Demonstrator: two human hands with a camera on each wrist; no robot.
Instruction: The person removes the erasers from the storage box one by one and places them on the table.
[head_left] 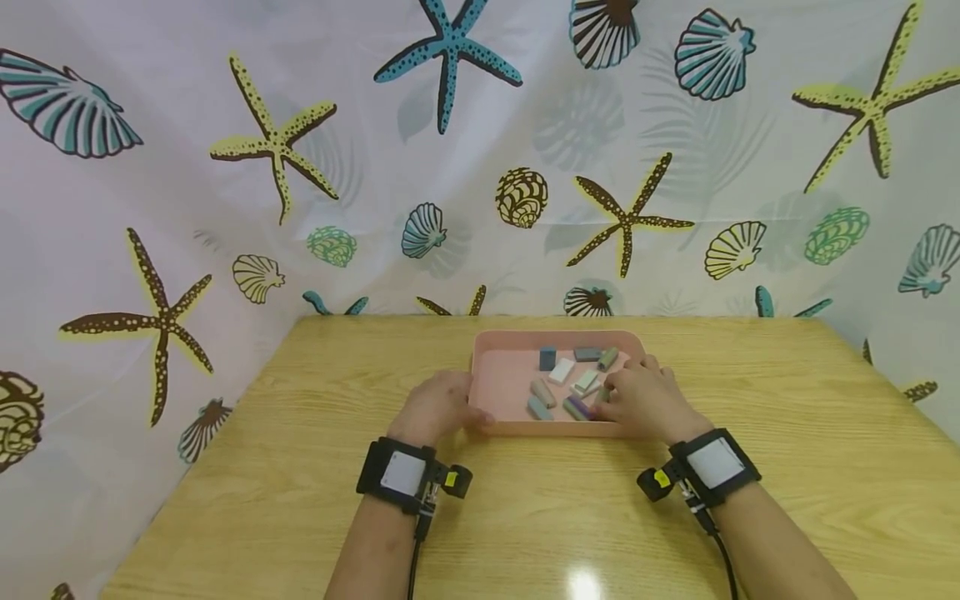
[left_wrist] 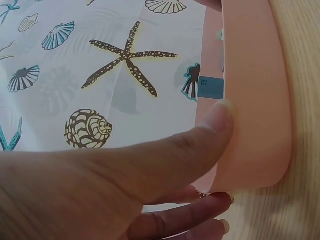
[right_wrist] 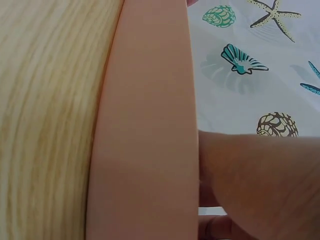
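My left hand [head_left: 437, 408] grips the left end of a shallow pink tray [head_left: 540, 429], thumb on the front rim and the other fingers around the corner. Over the tray's right end, my right hand [head_left: 651, 402] reaches in, its thumb and forefinger bent around a small olive block [head_left: 603, 395]. Right beside that thumb lies a purple-and-olive block [head_left: 577, 407]. The right wrist view shows the tray wall [right_wrist: 145, 125] covering most of the right fingertips. A dark blue eraser [left_wrist: 211, 88] marked 4B stands inside the tray in the left wrist view.
Around the tray's middle lie a white block [head_left: 561, 370], a light blue block [head_left: 539, 408], a beige piece [head_left: 543, 392] and several others. The wooden table [head_left: 360, 358] ends at a hanging cloth [head_left: 495, 283] printed with shells and starfish.
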